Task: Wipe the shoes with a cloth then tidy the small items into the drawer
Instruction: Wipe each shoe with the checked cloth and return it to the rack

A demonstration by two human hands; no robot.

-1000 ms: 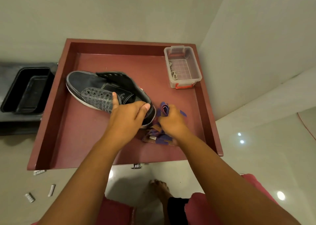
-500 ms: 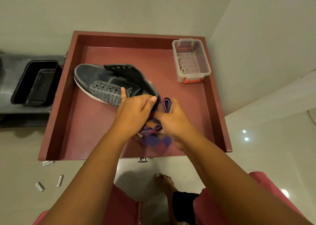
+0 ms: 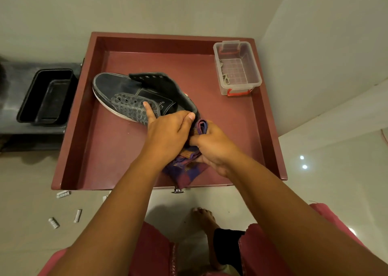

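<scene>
Inside the red drawer (image 3: pixel 84 116), we steady a dark lace-less shoe (image 3: pixel 134 95) at its heel, left hand (image 3: pixel 168 135) gripping the collar, right hand (image 3: pixel 214 147) clutching a soft purple checked cloth (image 3: pixel 184 168) against it. Light and floppy-sided, it seems best held by heel or sole. Tongue lettering starts "SP"; the rest is unreadable.

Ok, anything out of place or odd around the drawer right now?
Yes: three small white items lie scattered on the floor left of the red drawer, not inside it. The shoe in the drawer has no laces. Nothing looks spilled or broken.
</scene>
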